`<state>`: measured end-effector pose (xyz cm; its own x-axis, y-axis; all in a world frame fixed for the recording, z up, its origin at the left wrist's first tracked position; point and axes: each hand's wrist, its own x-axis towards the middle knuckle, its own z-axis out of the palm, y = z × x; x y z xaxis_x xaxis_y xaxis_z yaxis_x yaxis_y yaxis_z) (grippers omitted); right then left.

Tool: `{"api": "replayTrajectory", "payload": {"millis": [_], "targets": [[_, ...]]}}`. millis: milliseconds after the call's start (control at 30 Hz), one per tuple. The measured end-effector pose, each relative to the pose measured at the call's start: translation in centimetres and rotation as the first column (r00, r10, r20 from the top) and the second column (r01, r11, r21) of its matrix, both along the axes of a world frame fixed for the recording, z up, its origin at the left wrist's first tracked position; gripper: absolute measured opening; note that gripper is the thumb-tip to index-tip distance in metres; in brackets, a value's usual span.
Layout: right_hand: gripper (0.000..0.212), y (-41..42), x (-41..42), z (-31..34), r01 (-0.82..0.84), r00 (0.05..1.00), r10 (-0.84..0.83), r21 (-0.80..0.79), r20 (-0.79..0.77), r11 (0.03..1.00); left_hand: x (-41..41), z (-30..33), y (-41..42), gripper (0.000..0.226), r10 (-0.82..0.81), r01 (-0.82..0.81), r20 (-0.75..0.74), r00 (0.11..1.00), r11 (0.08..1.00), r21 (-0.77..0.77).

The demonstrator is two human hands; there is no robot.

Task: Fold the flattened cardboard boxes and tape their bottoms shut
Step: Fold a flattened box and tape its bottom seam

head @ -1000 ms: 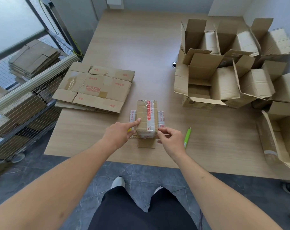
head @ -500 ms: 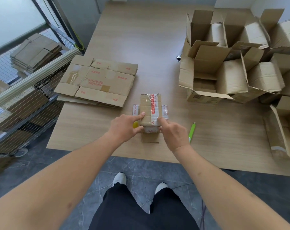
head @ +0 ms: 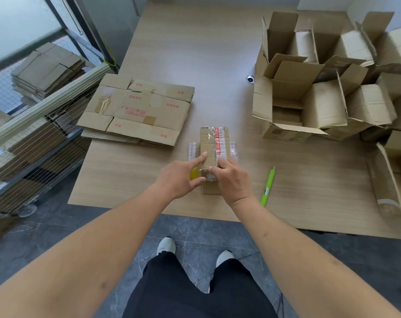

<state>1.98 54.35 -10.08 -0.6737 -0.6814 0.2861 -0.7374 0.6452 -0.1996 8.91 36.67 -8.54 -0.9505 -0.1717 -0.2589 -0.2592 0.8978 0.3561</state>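
Observation:
A small cardboard box [head: 214, 143] stands bottom up near the table's front edge, with clear and red-printed tape along its top seam and its flaps spread flat beneath it. My left hand [head: 178, 177] presses its straight index finger on the box's top left part. My right hand [head: 231, 180] holds the box's near end, with bent fingers on the taped top and the thumb at the near edge. A stack of flattened boxes [head: 137, 111] lies to the left.
A green pen-like tool [head: 268, 185] lies right of my hands. Several folded open boxes [head: 309, 104] crowd the right side of the wooden table [head: 195, 53]. Something small and yellow [head: 193, 174] shows under my left hand. A wire cart [head: 34, 134] with more flat cardboard stands at the left.
My right hand has moved from the box's near edge up onto its taped top. My left index finger slid onto the top. The box stays in place.

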Motion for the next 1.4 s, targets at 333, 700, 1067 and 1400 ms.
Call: {"api": "replayTrajectory", "payload": {"millis": [333,700,1067,1400], "targets": [[0.023,-0.2,0.3,-1.0,0.077,0.997,-0.077,-0.02,-0.016,0.997,2.2,-2.6,-4.3,0.061,0.11,-0.109,0.01,0.994,0.954,0.28],[0.015,2.8,-0.3,0.0,0.483,0.864,-0.352,-0.399,0.36,0.779,1.1,-2.3,-3.1,0.013,0.093,-0.075,-0.046,0.995,0.951,0.299],[0.033,7.0,-0.7,-4.8,0.711,0.434,-0.756,0.328,0.491,0.621,1.1,-2.8,-2.7,0.013,0.154,-0.107,-0.102,0.983,0.924,0.368],[0.027,6.9,0.7,-3.9,0.802,0.361,-0.651,0.133,0.668,0.582,1.9,-2.5,-1.9,0.011,0.247,-0.165,-0.109,0.963,0.858,0.486]]}}
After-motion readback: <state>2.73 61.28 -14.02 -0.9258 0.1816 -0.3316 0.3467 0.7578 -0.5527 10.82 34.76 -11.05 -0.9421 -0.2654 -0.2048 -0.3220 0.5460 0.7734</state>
